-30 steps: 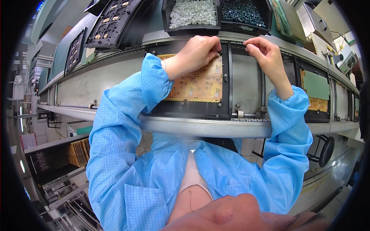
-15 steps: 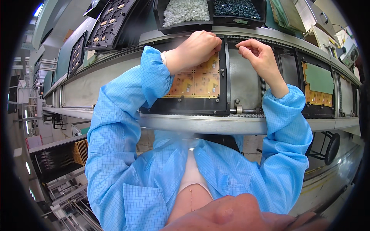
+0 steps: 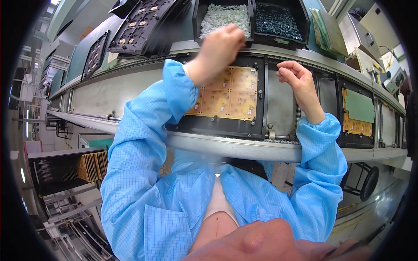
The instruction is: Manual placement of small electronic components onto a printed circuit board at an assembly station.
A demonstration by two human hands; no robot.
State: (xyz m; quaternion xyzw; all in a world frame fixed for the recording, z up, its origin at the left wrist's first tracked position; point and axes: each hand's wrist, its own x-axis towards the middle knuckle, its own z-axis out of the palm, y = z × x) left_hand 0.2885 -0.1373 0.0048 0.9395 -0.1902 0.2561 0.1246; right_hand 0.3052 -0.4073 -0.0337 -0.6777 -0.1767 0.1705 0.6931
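A: What's the bg?
B: Workshop; metal conveyor w/ chain along its edges. Board lies flat in a black frame, prob. to keep it square.
A: L hand?
B: Over the board's far edge, by the white bits. Blurred; can't tell if the grip's wide, narrow or loaded.
A: R hand?
B: Raised over the conveyor, right of the board. Grip narrow, tips close; can't tell if they meet or pinch a bit.
A: Bins?
B: Open black boxes, prob. set there for quick reach. White bits chunky, dark bits blue-black, shiny.
A: Sleeves?
B: Blue cloth, fine grid, gathered cuffs.
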